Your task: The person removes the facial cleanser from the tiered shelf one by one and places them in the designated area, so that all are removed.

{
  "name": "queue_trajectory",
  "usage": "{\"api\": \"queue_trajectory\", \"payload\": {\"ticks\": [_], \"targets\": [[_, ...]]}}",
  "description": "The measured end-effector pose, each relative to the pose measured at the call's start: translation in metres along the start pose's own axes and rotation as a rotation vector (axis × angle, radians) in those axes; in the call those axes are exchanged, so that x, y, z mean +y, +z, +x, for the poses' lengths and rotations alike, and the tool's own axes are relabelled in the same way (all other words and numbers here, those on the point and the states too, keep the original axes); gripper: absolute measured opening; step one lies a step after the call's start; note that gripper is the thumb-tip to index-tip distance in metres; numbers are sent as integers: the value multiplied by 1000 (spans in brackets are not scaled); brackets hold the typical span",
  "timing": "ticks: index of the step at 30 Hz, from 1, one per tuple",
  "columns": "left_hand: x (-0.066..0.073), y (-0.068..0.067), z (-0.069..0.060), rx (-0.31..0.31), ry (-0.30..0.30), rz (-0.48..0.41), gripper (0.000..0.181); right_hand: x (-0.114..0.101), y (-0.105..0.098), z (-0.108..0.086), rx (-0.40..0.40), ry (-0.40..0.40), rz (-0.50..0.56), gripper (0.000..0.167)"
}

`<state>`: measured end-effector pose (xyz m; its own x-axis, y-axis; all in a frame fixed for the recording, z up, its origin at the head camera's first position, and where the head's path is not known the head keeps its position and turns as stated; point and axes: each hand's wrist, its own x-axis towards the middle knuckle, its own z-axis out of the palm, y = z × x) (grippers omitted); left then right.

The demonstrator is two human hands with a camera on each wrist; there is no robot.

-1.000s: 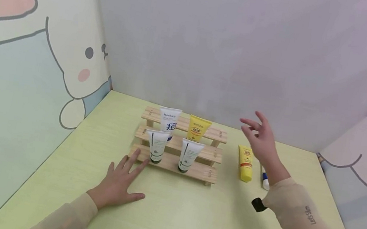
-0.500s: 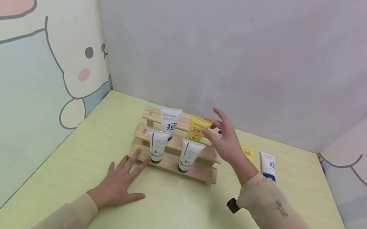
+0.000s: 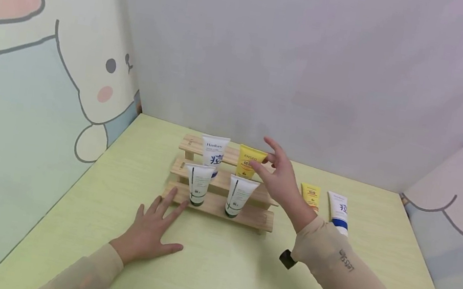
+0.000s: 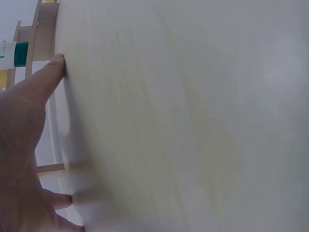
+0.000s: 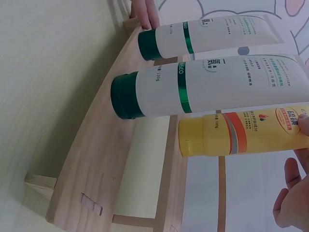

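Note:
My right hand (image 3: 278, 175) pinches the upper right edge of a yellow squeeze tube (image 3: 247, 166), thumb on its front and fingers behind. This tube stands cap-down on the middle step of a wooden three-step rack (image 3: 209, 210). Spread flat, my left hand (image 3: 149, 232) rests with its fingertips at the rack's front left end. Two white tubes with dark green caps, the left one (image 3: 198, 184) and the right one (image 3: 236, 196), stand on the bottom step. Left of the yellow tube is a white tube with blue lettering (image 3: 213, 154); its lower part is partly hidden.
Right of the rack, another yellow tube (image 3: 310, 196) lies on the table (image 3: 214, 270), partly covered by my right forearm. A white and blue tube (image 3: 338, 211) lies beside it. A grey wall (image 3: 303, 75) rises close behind the rack; printed panels stand at both sides.
My right hand has moved left from above the lying tubes to the yellow tube on the rack, and its thumb now lies on the tube's front. My left hand has stayed put.

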<state>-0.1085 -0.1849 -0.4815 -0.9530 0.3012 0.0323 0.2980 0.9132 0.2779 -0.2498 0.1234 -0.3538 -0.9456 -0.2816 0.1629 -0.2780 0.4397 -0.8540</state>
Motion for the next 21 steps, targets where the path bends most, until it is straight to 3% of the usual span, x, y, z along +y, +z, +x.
{"api": "queue_trajectory", "payload": {"ticks": [6,10,15,21], "targets": [[0,0,1,-6,-2,-2,105,0,-5,-2,24,-40,-12,74],[-1,1,1,-18,-5,2,105,0,-19,-7,60,-79,-10,73],[-3,1,2,-23,-14,9,106,2,-49,-19,123,-94,-22,72],[-2,1,2,-15,-6,4,106,12,-96,-50,190,-72,-69,71]]}}
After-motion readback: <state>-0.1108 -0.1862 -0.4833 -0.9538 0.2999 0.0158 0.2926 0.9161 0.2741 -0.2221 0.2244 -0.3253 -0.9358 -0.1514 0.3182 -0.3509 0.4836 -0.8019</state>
